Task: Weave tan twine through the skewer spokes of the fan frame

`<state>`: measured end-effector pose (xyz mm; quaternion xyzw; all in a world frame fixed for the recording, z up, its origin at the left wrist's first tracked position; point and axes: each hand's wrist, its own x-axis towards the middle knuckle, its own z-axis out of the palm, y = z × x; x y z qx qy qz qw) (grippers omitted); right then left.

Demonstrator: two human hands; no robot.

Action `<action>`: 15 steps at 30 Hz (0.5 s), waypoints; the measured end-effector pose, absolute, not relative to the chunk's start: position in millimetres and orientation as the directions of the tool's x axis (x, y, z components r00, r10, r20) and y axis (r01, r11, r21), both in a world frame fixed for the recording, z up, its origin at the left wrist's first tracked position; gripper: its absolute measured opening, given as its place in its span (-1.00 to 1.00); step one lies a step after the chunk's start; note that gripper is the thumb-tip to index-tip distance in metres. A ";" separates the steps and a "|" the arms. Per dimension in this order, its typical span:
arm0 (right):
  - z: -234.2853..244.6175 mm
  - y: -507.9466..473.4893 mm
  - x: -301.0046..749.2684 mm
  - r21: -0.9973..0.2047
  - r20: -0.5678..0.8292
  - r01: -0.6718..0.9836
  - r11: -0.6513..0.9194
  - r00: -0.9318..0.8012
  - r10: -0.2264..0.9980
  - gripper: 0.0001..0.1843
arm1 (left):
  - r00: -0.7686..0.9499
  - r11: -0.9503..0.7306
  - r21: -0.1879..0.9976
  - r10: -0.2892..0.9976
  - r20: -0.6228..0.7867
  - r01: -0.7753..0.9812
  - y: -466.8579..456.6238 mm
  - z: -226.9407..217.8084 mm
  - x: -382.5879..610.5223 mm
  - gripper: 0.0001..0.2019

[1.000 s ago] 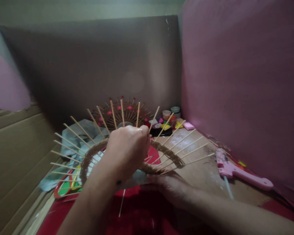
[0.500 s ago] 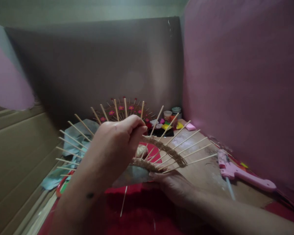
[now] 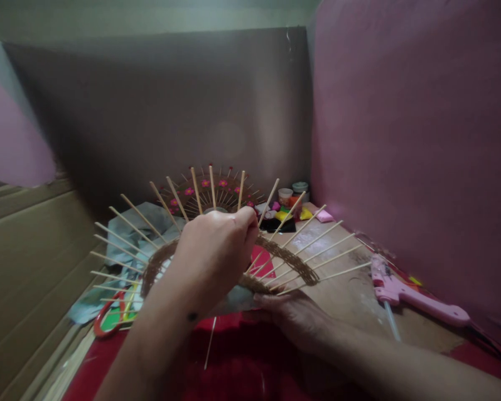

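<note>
A round frame of thin wooden sticks [image 3: 311,223] fans out in front of me. A band of brown twine [image 3: 290,257] is woven across the sticks, and a second woven ring lies nearer the grey base [image 3: 237,301]. My right hand [image 3: 294,314] grips the lower right edge of this frame, thumb on top and the other fingers mostly hidden beneath. My left hand [image 3: 223,242] reaches over the middle, its fingers pinched at the woven band among the upright sticks. It seems to hold the twine there, though the strand itself is hidden by the hand.
Behind stands a finished-looking stick fan with pink flowers [image 3: 206,183]. A pink glue gun [image 3: 417,301] lies to the right. Small coloured packets [image 3: 304,214] and tubs [image 3: 300,189] sit at the back. Orange-handled scissors [image 3: 102,326] and a grey-blue cloth [image 3: 129,223] are left.
My left hand has shifted slightly right and down along the band, covering the ball of twine seen before. More woven band shows at the left. My right hand stays in place.
</note>
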<state>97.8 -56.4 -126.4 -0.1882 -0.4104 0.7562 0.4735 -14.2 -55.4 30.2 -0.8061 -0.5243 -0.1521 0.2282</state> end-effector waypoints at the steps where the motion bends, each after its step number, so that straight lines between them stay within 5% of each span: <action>1: -127.2 -56.3 97.8 -0.802 0.104 -0.559 -0.212 -0.479 0.872 -0.71 | 0.410 -0.341 -0.229 0.774 0.482 0.912 -55.1 29.5 -13.5 -0.74; 15: -130.6 -58.2 97.2 -0.796 0.068 -0.557 -0.236 -0.471 0.880 -0.74 | 0.422 -0.273 -0.350 0.771 0.477 0.896 -57.6 22.2 -9.7 -0.81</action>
